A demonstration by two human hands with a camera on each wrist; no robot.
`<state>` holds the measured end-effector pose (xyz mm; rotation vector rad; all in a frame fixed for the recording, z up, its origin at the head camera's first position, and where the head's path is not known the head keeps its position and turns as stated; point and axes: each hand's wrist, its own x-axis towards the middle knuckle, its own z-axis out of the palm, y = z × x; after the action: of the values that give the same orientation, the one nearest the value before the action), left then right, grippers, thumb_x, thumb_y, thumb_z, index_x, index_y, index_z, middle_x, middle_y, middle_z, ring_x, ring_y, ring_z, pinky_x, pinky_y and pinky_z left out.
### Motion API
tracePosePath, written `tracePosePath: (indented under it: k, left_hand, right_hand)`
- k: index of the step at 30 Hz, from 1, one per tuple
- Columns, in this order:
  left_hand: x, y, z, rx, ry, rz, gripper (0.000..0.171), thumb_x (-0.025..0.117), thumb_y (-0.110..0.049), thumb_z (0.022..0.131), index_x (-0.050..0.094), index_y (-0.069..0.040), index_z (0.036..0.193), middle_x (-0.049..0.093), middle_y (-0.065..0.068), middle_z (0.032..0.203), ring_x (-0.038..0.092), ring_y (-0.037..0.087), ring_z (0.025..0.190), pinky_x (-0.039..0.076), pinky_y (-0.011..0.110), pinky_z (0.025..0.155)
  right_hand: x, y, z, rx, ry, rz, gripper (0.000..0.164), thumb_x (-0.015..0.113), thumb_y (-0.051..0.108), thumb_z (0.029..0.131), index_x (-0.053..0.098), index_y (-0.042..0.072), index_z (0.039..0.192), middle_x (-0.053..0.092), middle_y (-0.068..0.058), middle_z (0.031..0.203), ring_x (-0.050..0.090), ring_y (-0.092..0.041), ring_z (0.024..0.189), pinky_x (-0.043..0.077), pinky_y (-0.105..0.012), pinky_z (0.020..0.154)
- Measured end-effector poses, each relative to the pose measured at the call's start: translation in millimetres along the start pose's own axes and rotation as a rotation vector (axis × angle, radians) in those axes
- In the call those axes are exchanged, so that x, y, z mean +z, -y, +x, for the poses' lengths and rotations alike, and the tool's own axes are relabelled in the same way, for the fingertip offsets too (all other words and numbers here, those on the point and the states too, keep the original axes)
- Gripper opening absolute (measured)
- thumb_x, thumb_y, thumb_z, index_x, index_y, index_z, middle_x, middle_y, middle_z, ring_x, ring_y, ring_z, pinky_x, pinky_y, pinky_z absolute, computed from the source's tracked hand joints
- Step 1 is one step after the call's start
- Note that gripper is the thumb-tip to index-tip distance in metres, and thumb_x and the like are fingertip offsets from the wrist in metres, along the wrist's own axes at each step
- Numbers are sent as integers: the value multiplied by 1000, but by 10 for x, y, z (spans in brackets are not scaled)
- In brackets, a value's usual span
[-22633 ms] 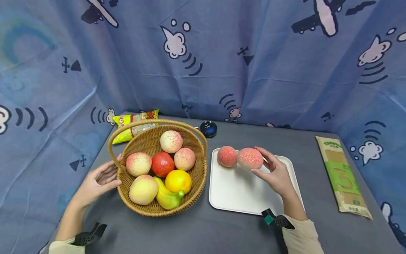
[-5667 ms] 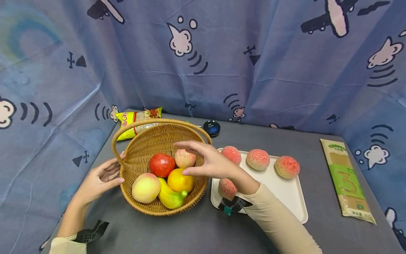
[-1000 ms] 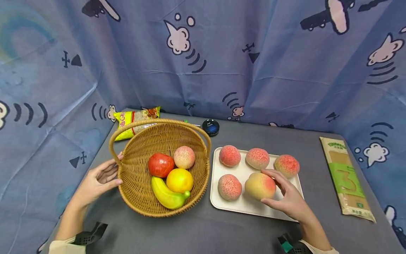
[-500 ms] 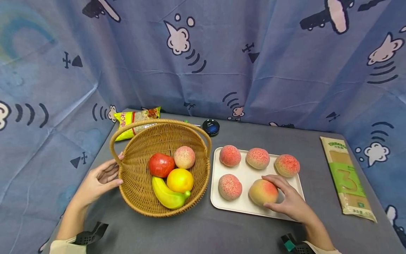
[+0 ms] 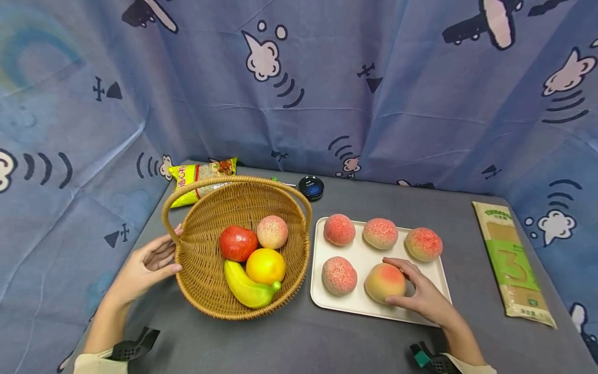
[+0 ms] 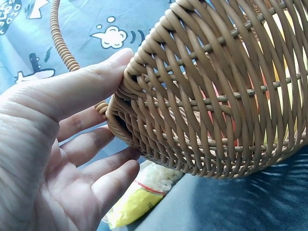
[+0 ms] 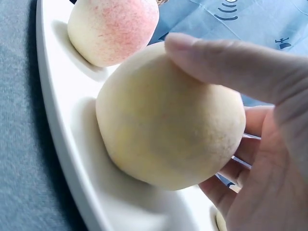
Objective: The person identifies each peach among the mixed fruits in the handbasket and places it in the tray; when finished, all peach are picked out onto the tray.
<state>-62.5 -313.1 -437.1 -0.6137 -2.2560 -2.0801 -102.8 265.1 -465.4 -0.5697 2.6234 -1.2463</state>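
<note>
My right hand point(image 5: 427, 295) holds a yellow peach with a red blush point(image 5: 384, 283) between thumb and fingers, at the front middle of the white tray point(image 5: 357, 252). In the right wrist view the peach's pale yellow side point(image 7: 168, 120) fills the grip, low against the tray. Several pinkish-red peaches point(image 5: 339, 276) sit on the tray around it. At the left, my left hand point(image 5: 145, 266) grips the rim of a wicker basket point(image 5: 198, 244) by its handle base. Inside lie a red apple point(image 5: 238, 243), a pale peach point(image 5: 272, 232), an orange point(image 5: 265, 266) and a banana point(image 5: 249, 288).
A yellow snack-like packet point(image 5: 184, 182) lies behind the basket. Near it stands a round black tin with a blue lid point(image 5: 311, 188). A flat green-and-tan packet point(image 5: 511, 262) is at the far right. A patterned blue curtain point(image 5: 299, 78) closes the back.
Over the last second, the right hand has shifted the blushed peach slightly forward and right on the tray and turned it. Earlier, more peaches were in the basket. The left hand stays put.
</note>
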Motion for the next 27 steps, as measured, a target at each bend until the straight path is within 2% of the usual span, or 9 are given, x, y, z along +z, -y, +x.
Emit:
tracePosePath:
  k: [4, 7, 13, 15, 18, 20, 23, 27]
  left_hand:
    - [0, 6, 0, 4, 4, 2, 65, 56, 24, 80, 28, 18, 139, 38, 7, 150, 41, 6, 133, 42, 19, 105]
    - [-1, 10, 3, 5, 1, 10, 65, 56, 24, 80, 29, 18, 139, 38, 7, 150, 42, 6, 133, 42, 19, 105]
    - [2, 18, 8, 19, 8, 2, 65, 56, 24, 81, 29, 18, 139, 38, 6, 150, 42, 6, 133, 41, 19, 105]
    - [2, 19, 7, 18, 9, 0, 65, 56, 24, 81, 29, 18, 139, 38, 5, 150, 41, 6, 133, 41, 19, 105]
    - [-1, 15, 5, 15, 7, 3, 65, 56, 24, 81, 29, 17, 139, 38, 5, 150, 41, 6, 134, 41, 19, 105]
    - [-2, 12, 5, 15, 6, 2, 65, 56, 24, 81, 29, 18, 139, 39, 5, 150, 41, 6, 134, 41, 19, 105]
    - [2, 5, 5, 10, 0, 2, 65, 56, 24, 81, 29, 18, 139, 39, 6, 150, 42, 6, 133, 41, 18, 105]
    - [8, 0, 7, 3, -5, 8, 65, 56, 23, 81, 29, 17, 139, 39, 5, 150, 42, 5, 133, 41, 18, 105]
  right_hand:
    - [17, -13, -13, 43, 19, 59, 78, 81, 17, 75, 41, 7, 141, 45, -13, 139, 32, 18, 119, 28, 2, 92]
    - [30, -20, -21, 39, 16, 108, 81, 80, 14, 75, 36, 3, 143, 43, -19, 141, 29, 19, 122, 23, 5, 95]
    - [18, 65, 5, -55, -47, 162, 82, 79, 2, 74, 33, -2, 143, 38, -25, 142, 28, 15, 129, 21, 4, 104]
    - [12, 127, 17, -88, -70, 192, 81, 77, -3, 74, 33, -3, 143, 38, -22, 143, 29, 12, 131, 22, 2, 106]
    - [24, 241, 35, -150, -95, 257, 78, 73, -10, 75, 35, -3, 142, 42, -11, 144, 32, 7, 132, 25, -1, 108]
    - [48, 325, 59, -212, -101, 304, 76, 70, -16, 74, 35, -4, 141, 43, -6, 143, 35, 2, 134, 28, -4, 109]
    - [90, 452, 114, -292, -91, 359, 77, 68, -20, 72, 34, -8, 140, 42, -9, 143, 35, -4, 136, 29, -8, 112]
    - [132, 648, 208, -321, -58, 339, 78, 70, -18, 72, 34, -9, 140, 41, -13, 145, 33, -5, 138, 27, -12, 115]
